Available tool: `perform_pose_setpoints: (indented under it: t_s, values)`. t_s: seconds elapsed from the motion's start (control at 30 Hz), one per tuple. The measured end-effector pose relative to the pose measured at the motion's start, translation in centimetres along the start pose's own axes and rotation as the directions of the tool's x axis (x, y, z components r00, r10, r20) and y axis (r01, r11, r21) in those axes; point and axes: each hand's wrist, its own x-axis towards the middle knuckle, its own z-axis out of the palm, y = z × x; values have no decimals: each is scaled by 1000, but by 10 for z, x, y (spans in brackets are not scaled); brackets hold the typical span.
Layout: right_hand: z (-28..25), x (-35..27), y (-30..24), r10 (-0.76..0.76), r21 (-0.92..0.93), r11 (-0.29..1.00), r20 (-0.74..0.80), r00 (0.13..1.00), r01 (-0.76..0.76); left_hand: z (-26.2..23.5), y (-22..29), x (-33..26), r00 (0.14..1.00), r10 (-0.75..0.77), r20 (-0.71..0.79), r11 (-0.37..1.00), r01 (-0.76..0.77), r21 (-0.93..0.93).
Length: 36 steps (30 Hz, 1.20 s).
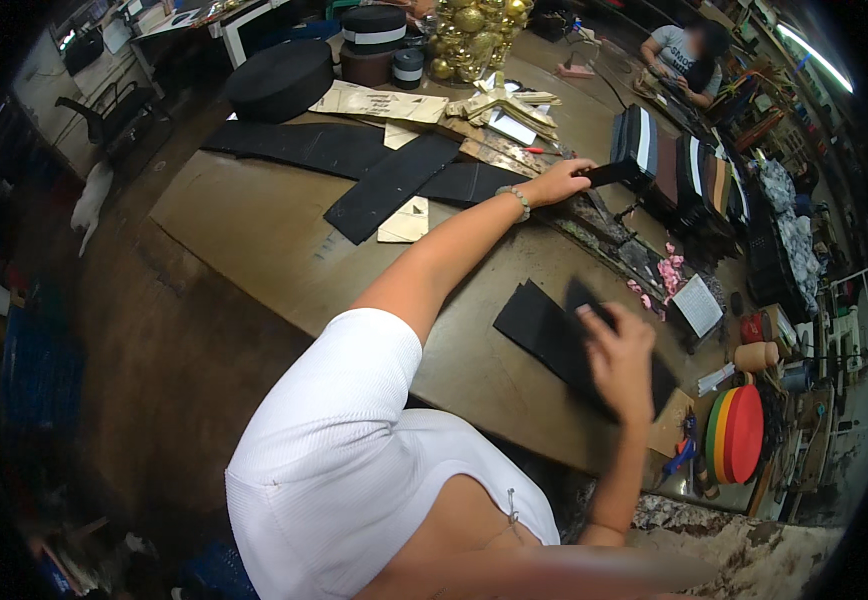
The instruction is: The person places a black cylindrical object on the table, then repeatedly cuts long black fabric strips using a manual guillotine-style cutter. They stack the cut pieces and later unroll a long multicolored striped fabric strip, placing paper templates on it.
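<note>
A wide, dull-brown counter (pixel 244 230) with a smooth top carries everything within the hands' reach, and along its far side lie long, flat black strips (pixel 289 148) of matte material. Nearer the person, overlapping flat black rectangular pieces (pixel 539 325) rest on the counter, their right part beneath the right hand. Beyond, toward the right edge, stands a row of folded bands in black, white and brown (pixel 679 165). The right hand (pixel 619 355) is over the rectangular pieces with its fingers bent and somewhat spread; a blurred dark shape (pixel 586 296) shows just beyond its fingertips, and whether they have hold of anything I cannot tell. The left hand (pixel 559 182), arm stretched out, has its fingers drawn together on the near end of a short, narrow black strip (pixel 611 173), which extends rightward from the fingertips to the row of folded bands
</note>
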Motion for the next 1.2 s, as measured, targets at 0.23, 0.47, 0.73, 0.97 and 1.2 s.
perform_pose_setpoints:
  t_s: [0.23,0.47,0.73,0.97,1.2]
  values:
    - [46,17,-28,70,394,917,12,997,-69,18,108,-44,931,349,109,730,-344,591]
    - [90,83,-63,442,984,-77,180,879,-163,39,170,-106,950,261,169,738,-309,600]
    - [89,42,-110,623,921,-136,365,692,-364,-121,113,-168,790,-347,-506,165,583,796]
    - [93,-7,-145,529,863,-297,505,682,-409,-153,80,-206,748,-427,-508,239,635,735]
    - [100,-34,-151,512,791,-75,553,657,-607,-178,150,-195,895,-317,-315,257,400,880]
